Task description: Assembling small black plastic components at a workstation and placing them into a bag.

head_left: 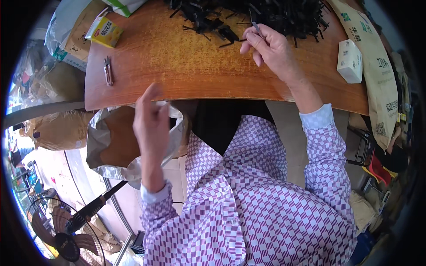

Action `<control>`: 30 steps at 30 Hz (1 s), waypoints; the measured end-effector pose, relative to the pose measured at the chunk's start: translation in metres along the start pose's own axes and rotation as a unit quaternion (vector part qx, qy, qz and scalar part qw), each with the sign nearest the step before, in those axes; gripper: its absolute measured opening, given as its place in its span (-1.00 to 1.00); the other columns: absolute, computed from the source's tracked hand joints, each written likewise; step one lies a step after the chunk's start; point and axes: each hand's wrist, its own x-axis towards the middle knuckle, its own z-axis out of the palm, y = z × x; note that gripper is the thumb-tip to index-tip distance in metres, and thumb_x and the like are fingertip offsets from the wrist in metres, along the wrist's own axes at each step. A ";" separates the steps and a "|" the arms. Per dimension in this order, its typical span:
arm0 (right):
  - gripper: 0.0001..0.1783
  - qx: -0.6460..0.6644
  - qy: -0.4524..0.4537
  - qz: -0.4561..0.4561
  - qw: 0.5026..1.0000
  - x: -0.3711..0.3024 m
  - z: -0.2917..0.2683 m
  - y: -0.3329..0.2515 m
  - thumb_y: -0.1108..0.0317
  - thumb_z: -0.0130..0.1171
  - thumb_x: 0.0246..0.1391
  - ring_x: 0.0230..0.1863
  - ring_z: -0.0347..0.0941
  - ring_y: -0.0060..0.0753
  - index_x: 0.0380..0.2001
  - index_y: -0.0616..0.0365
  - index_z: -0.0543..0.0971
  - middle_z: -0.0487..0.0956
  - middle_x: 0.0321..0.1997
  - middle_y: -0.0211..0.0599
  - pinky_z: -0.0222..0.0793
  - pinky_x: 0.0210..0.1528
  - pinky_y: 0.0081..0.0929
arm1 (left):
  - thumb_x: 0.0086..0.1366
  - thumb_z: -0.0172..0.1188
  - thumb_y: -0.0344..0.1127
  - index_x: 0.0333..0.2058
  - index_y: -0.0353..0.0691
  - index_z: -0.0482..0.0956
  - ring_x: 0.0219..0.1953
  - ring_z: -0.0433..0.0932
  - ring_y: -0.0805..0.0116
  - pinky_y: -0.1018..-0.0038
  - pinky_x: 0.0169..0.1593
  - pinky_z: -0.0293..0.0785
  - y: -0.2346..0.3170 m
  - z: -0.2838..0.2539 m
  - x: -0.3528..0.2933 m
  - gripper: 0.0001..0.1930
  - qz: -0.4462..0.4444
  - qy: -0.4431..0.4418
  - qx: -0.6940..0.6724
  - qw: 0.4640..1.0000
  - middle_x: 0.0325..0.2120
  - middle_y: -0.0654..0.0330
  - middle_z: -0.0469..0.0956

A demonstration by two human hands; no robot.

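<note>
My right hand (273, 53) is closed on a slim grey metal tool (256, 29), only its narrow end showing above the fingers; its kind is hidden. The fingertips are beside a heap of thin black strips (284, 17) at the table's far side. A few loose black pieces (227, 34) lie at the heap's near edge. My left hand (151, 122), a little blurred, hovers over a brown paper sack with a white rim (100, 142), below the table's front edge. Its fingers are apart, and nothing shows in them.
On the brown wooden table (186, 75) lie thread snips (108, 71) and a yellow drink carton (104, 32) at left, and a small white box (349, 62) at right. A large paper sack (377, 75) leans along the right edge. A black fan (66, 244) stands lower left.
</note>
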 end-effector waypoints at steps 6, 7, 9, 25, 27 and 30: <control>-0.80 0.119 -0.026 0.008 0.992 -0.036 0.028 -0.026 0.24 -0.01 0.26 -0.70 0.20 -0.81 -0.42 0.10 0.41 0.39 -0.66 -0.54 0.09 -0.67 -0.81 | 0.08 0.22 -0.48 0.20 -0.24 0.14 -0.33 0.59 0.20 0.42 -0.30 0.50 0.065 0.067 0.028 -0.30 0.061 -0.050 -0.156 0.985 -0.16 -0.05 0.49; -0.80 0.119 -0.023 0.008 0.993 -0.041 0.031 -0.027 0.24 -0.01 0.26 -0.70 0.20 -0.81 -0.42 0.10 0.41 0.39 -0.66 -0.54 0.09 -0.67 -0.81 | 0.08 0.22 -0.48 0.20 -0.24 0.14 -0.33 0.59 0.20 0.42 -0.30 0.50 0.066 0.070 0.027 -0.30 0.063 -0.052 -0.156 0.984 -0.16 -0.05 0.49; -0.80 0.137 -0.051 0.015 0.989 -0.051 0.036 -0.028 0.24 0.00 0.25 -0.69 0.19 -0.81 -0.42 0.09 0.38 0.34 -0.67 -0.58 0.05 -0.67 -0.80 | 0.08 0.21 -0.46 0.20 -0.25 0.14 -0.32 0.59 0.12 0.35 -0.27 0.49 0.066 0.076 0.023 -0.31 0.034 -0.110 -0.133 0.984 -0.29 -0.05 0.53; -0.70 0.208 -0.028 0.084 0.974 -0.075 0.045 -0.023 0.16 0.00 0.25 -0.67 0.10 -0.81 -0.15 0.17 0.38 0.27 -0.66 -0.61 -0.06 -0.65 -0.77 | 0.22 0.08 -0.58 0.16 -0.18 0.31 -0.46 0.43 0.58 0.63 -0.34 0.42 0.058 0.080 0.002 -0.50 0.020 -0.172 -0.273 0.946 -0.43 0.26 0.48; -0.64 0.275 -0.041 0.099 0.955 -0.077 0.041 -0.025 0.10 -0.05 0.27 -0.67 0.08 -0.80 -0.11 0.19 0.38 0.25 -0.66 -0.62 -0.08 -0.65 -0.77 | 0.24 0.08 -0.56 0.14 -0.18 0.33 -0.47 0.41 0.61 0.68 -0.36 0.40 0.057 0.079 0.003 -0.53 0.018 -0.172 -0.316 0.933 -0.47 0.31 0.43; -0.58 0.267 -0.076 0.110 0.954 -0.078 0.042 -0.022 0.07 -0.07 0.28 -0.62 0.20 -0.76 -0.12 0.26 0.41 0.36 -0.54 -0.52 0.11 -0.61 -0.77 | 0.24 0.07 -0.57 0.12 -0.18 0.35 -0.47 0.41 0.62 0.69 -0.37 0.39 0.060 0.075 0.004 -0.55 -0.020 -0.163 -0.378 0.911 -0.47 0.32 0.44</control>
